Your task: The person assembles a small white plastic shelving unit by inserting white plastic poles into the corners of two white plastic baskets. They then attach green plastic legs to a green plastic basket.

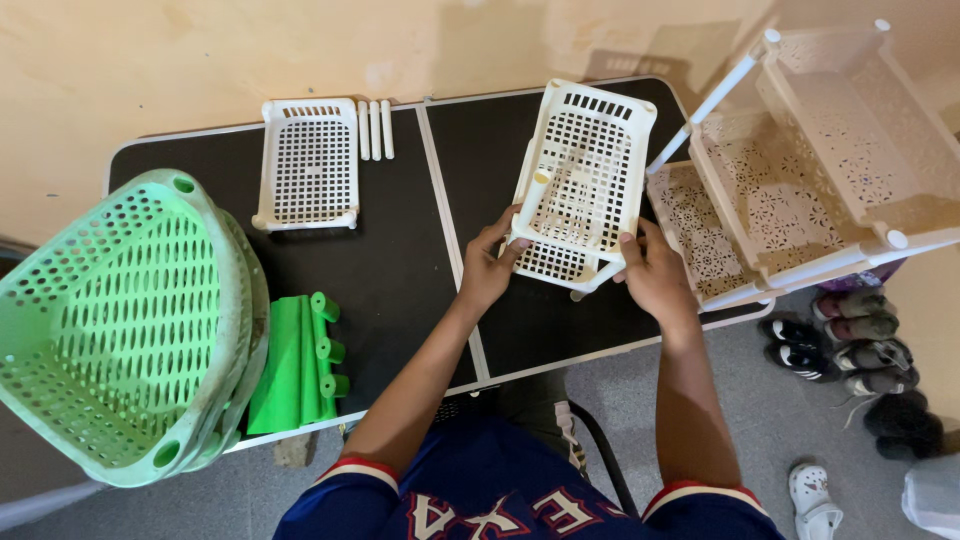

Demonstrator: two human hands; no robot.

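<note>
White plastic makes up the perforated basket tray [585, 180], tilted above the black counter [400, 270]. Both hands grip its near edge: left hand [487, 268] closed on one corner, right hand [655, 275] on the other. Left of the tray lie a second white tray [308, 165] and stacked green baskets [120, 320].

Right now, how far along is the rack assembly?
Done: a beige three-tier rack stands at the table's right end. In hand: left hand and right hand hold a white basket. Left: another white basket, loose white posts, green baskets and green posts.
</note>
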